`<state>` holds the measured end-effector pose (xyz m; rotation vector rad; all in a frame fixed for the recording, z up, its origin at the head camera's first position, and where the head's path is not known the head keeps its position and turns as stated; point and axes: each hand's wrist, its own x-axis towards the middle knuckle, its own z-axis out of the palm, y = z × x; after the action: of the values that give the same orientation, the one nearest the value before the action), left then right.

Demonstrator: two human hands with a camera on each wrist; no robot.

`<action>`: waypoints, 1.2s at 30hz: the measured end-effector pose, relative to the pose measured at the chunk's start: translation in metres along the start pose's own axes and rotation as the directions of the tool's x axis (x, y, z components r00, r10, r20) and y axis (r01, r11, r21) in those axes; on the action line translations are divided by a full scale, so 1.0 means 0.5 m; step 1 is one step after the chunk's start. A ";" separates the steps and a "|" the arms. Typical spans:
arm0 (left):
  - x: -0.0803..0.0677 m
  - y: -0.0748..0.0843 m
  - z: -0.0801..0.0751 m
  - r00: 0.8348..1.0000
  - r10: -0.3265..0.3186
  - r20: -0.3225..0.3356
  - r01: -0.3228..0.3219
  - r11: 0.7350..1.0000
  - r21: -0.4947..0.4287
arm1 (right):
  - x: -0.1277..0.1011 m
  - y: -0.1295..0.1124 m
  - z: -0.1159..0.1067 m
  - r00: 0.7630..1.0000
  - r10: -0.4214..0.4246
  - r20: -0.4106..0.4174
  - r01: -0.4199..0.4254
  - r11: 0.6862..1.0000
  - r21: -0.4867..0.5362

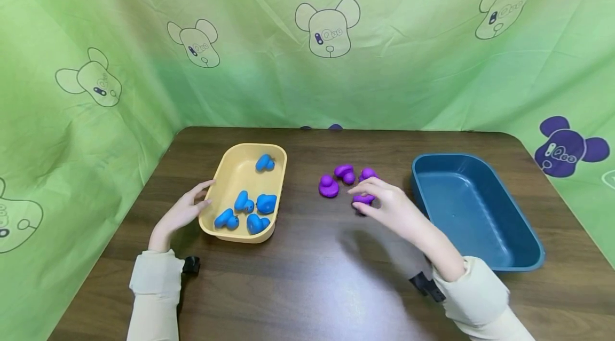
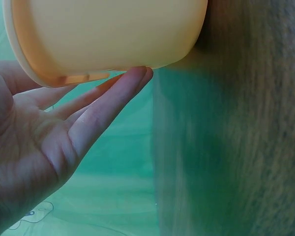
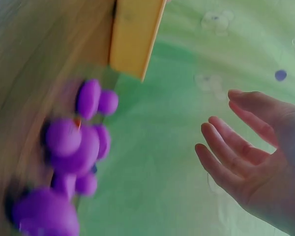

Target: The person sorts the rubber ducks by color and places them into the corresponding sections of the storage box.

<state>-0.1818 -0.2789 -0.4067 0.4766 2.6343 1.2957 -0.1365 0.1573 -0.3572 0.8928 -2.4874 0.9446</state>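
Both hands are out over the dark wood-grain table (image 1: 307, 277). The person's right hand (image 1: 389, 205) hovers with its fingers loosely spread and relaxed above a cluster of four small purple rubber duck toys (image 1: 346, 183); the right wrist view shows the palm (image 3: 265, 162) open and holding nothing, the fingers a little apart from the toys. One purple duck (image 1: 363, 199) lies right under the fingertips in the head view, though whether they touch it cannot be told. The other three sit just behind it: one (image 1: 329, 186) to the left, one (image 1: 345, 172) in the middle and one (image 1: 368, 173) to the right, all close together on the table.

The left hand (image 1: 182, 213) rests with straight fingers against the left outer wall of a shallow yellow plastic tray (image 1: 226, 170); the left wrist view shows the fingertips (image 2: 135, 78) touching the tray's rounded corner without curling round it. Inside the tray lie five blue rubber duck toys (image 1: 250, 207), four bunched at the near end and one alone at the far end.

A deep blue plastic tub (image 1: 475, 207) stands to the right of the purple ducks, near the right hand. Behind and around the table hangs a green cloth printed with cartoon bear heads (image 1: 328, 29). Both arms wear pale cream sleeves (image 1: 154, 282).
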 end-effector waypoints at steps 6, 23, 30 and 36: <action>-0.003 0.006 -0.001 0.994 0.093 -0.065 -0.094 0.996 -0.002 | -0.037 0.036 -0.051 0.999 0.036 -0.033 -0.039 0.995 -0.094; 0.007 0.162 0.037 0.892 0.184 -0.414 -0.240 0.967 -0.087 | -0.154 0.122 -0.185 0.950 0.305 -0.059 -0.311 0.927 -0.212; 0.040 0.235 0.071 0.918 0.223 -0.326 -0.268 0.959 -0.097 | -0.194 0.153 -0.217 0.912 0.404 -0.073 -0.410 0.890 -0.197; 0.062 0.312 0.116 0.911 0.317 -0.263 -0.355 0.928 -0.111 | -0.221 0.171 -0.229 0.896 0.427 -0.121 -0.443 0.869 -0.218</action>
<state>-0.1617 -0.1356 -0.3187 0.8278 2.6932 1.7513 -0.1009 0.3339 -0.3704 0.2141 -2.7204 0.7542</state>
